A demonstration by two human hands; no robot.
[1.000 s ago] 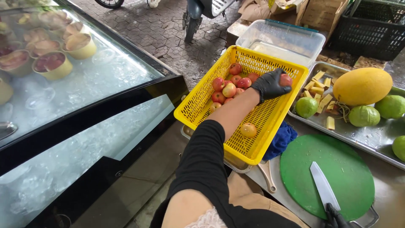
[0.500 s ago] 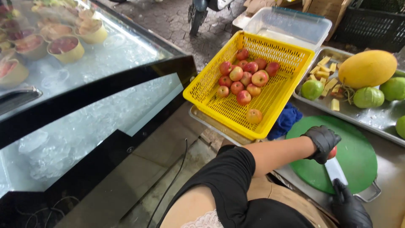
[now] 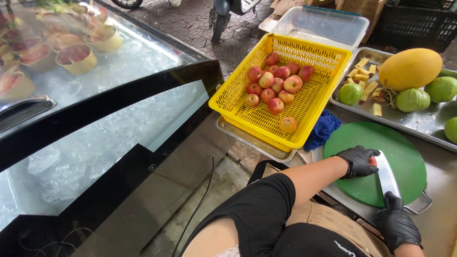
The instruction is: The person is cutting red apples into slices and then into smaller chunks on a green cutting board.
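Cutting step in hand. Green cutting board (image 3: 404, 157) on metal counter, below yellow basket (image 3: 238, 97) of apples and fruit tray (image 3: 419, 126). Knife (image 3: 386, 173) gripped in right hand (image 3: 397, 223), blade flat-side up beside fruit. Left hand (image 3: 358, 161) closed over small red apple (image 3: 372, 162), pinning it to board. Next move likely calls for edge turned down, fingertips clear.

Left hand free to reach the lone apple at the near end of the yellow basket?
Probably not: the left hand is holding a red fruit down on the green board. The path to that apple is open; the basket has no lid.
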